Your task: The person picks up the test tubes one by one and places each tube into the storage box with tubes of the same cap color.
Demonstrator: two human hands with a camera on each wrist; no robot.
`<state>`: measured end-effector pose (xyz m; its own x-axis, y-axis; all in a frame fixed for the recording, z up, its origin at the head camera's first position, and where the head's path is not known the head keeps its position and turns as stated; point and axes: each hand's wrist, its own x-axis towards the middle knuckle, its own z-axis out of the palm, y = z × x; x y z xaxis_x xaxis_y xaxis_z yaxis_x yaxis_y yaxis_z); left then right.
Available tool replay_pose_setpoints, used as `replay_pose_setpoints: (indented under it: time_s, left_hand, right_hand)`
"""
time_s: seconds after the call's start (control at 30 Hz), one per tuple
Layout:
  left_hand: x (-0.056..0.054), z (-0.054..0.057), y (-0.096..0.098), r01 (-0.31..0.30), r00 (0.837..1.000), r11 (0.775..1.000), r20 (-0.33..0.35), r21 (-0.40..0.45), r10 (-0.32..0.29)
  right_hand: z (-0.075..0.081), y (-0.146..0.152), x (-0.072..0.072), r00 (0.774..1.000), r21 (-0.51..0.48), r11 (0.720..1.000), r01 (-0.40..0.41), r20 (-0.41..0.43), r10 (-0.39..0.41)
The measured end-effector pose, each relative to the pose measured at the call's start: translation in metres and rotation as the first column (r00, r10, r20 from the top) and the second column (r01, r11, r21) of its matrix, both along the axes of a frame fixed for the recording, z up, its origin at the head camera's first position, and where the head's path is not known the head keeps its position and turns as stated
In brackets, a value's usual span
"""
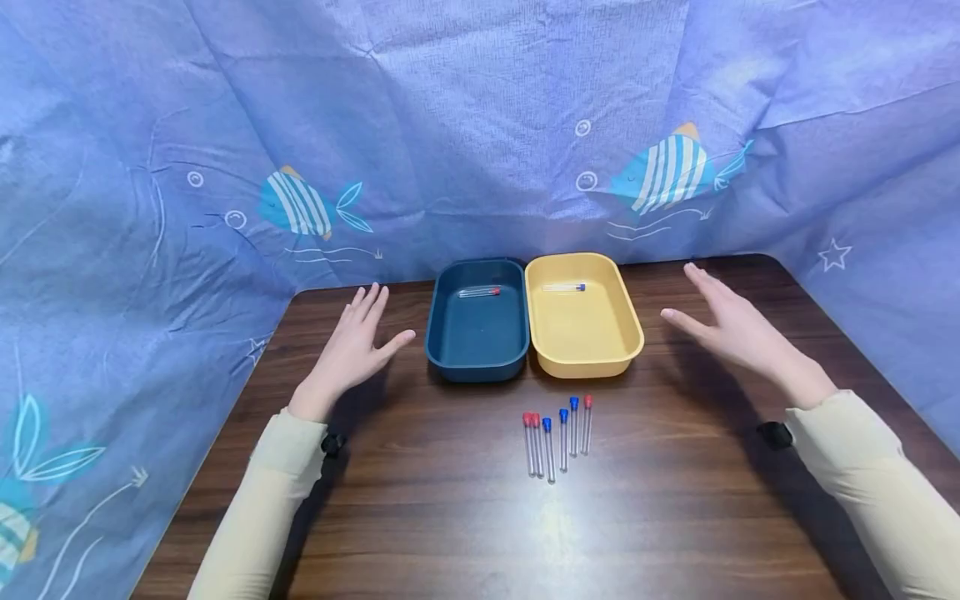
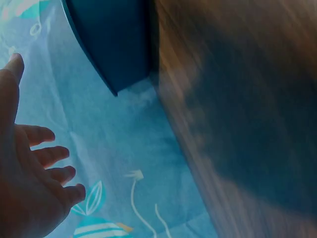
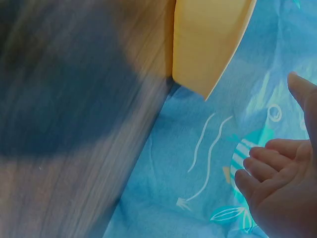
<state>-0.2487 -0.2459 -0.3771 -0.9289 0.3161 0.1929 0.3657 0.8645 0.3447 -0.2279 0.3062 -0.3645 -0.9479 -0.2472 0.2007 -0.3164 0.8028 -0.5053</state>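
My left hand (image 1: 356, 348) hovers left of the dark blue tray (image 1: 480, 367), fingers extended and thumb spread, holding nothing. On the other side, my right hand (image 1: 735, 329) is held in the air right of the yellow tray (image 1: 588, 364), also with straight fingers and nothing in it. Inside the blue tray lies a red-capped test tube (image 1: 480, 292); a blue-capped test tube (image 1: 564, 287) lies in the yellow one. In front of the trays, several test tubes lie in a loose row, some with red caps (image 1: 532, 446), others with blue caps (image 1: 550, 450).
The trays stand side by side near the back edge of the dark wooden table (image 1: 450, 517). Behind and beside the table hangs a blue cloth (image 1: 480, 125) printed with fish. A dark device (image 1: 775, 434) is at the right wrist, another (image 1: 333, 444) at the left.
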Motion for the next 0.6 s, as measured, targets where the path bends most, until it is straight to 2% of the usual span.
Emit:
replay_pose_setpoints:
  time_s: [0.33, 0.6]
  left_hand:
    - [0.011, -0.011, 0.017, 0.016, 1.000, 1.000, 0.006, 0.016, -0.016]
    - [0.014, -0.023, 0.025, 0.025, 0.998, 0.999, 0.060, 0.031, -0.027]
  right_hand:
    - [-0.010, -0.018, 0.027, 0.998, 0.028, 0.998, -0.050, -0.037, 0.051]
    - [-0.017, -0.027, 0.047, 0.995, 0.098, 0.990, -0.104, 0.006, 0.104]
